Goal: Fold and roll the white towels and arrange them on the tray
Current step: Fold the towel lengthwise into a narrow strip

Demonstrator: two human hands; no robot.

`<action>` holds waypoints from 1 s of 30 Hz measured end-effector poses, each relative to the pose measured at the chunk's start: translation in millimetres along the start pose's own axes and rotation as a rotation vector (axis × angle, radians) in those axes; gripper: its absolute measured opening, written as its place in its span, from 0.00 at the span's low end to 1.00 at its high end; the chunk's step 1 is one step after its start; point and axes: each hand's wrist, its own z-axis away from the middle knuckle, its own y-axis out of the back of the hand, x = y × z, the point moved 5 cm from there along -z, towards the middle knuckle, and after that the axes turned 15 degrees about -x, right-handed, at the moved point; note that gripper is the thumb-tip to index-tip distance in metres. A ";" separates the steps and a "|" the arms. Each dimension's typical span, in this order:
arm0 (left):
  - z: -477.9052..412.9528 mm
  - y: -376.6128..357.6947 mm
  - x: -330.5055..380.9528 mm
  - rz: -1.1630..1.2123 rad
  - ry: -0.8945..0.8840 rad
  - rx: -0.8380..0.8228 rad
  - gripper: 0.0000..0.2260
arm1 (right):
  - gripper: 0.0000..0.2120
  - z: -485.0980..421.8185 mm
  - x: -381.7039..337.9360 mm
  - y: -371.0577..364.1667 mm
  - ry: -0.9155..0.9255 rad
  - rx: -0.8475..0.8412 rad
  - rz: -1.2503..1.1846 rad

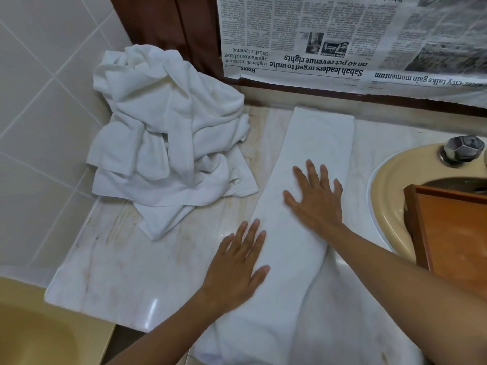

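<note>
White towel (316, 138) (long soft strip) pressed by left hand (237, 267), right hand (316, 204).

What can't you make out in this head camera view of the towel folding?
In the head view:
Wooden tray: cut off by the right edge, so whether it holds any rolled towels cannot be told.
Folded towel: near end runs off the bottom edge; the flat left hand and right hand cover parts.
Crumpled towel pile: layers overlap, so the count is unclear.
Sink: tray hides most of the basin.
</note>
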 end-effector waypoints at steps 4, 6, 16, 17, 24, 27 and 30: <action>24.2 -6.2 -9.1 -0.033 0.039 -0.008 0.28 | 0.36 -8.3 -0.2 4.3 0.010 -0.008 0.017; 20.6 -3.3 -9.9 -0.021 0.050 -0.003 0.27 | 0.36 -15.0 0.0 6.3 0.021 -0.007 0.029; -42.6 22.2 -21.5 -0.029 0.057 -0.009 0.27 | 0.30 -7.4 -28.2 17.9 0.040 -0.016 -0.012; -47.7 23.9 -23.9 -0.035 0.046 -0.010 0.27 | 0.30 9.9 -38.6 11.9 0.085 0.009 -0.022; -61.9 29.9 -30.5 -0.021 0.006 -0.056 0.29 | 0.31 53.2 -38.4 -24.0 0.147 0.001 -0.029; -48.9 26.1 -29.7 0.012 0.073 -0.047 0.28 | 0.32 40.4 -27.3 -22.7 0.084 -0.056 0.014; -24.4 13.8 -32.9 0.049 0.087 -0.049 0.29 | 0.33 25.5 -21.3 -16.6 0.040 -0.135 0.049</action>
